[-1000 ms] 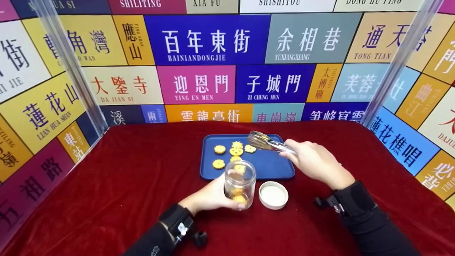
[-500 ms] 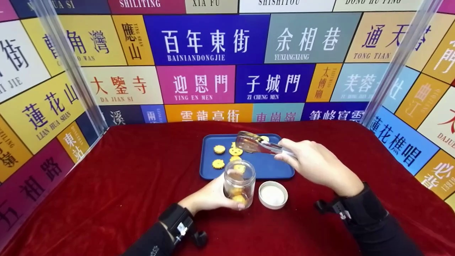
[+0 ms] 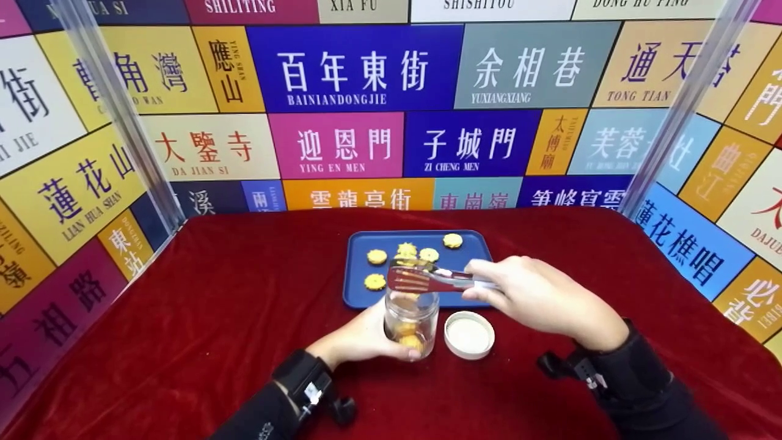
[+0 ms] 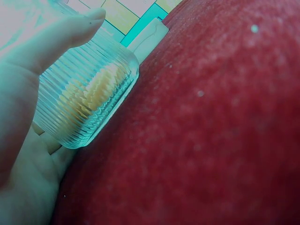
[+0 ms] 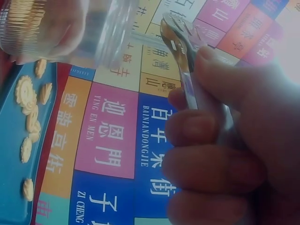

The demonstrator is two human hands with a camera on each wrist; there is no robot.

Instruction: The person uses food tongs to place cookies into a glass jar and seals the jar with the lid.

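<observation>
My left hand [image 3: 363, 333] is wrapped around a clear ribbed glass jar [image 3: 427, 324], which stands on the red cloth with its mouth up. Yellow cookies [image 4: 96, 91] lie at its bottom. In my right hand [image 3: 537, 299] I grip metal tongs [image 3: 449, 279], their slotted ends just above the jar's mouth. Whether a cookie sits between those ends I cannot tell. Behind the jar is a blue tray [image 3: 354, 293] bearing several yellow flower-shaped cookies [image 3: 376, 282]; the tongs partly cover some of them.
To the right of the jar lies a round off-white lid [image 3: 469, 335]. A dark red cloth [image 3: 244, 293] covers the table. Panels with printed place names [image 3: 354, 67] rise at the back and sides, with clear posts [image 3: 131, 116] at the two back corners.
My right hand has brought the tongs left and toward me, from above the tray to over the jar's mouth. The left hand and jar stay where they were.
</observation>
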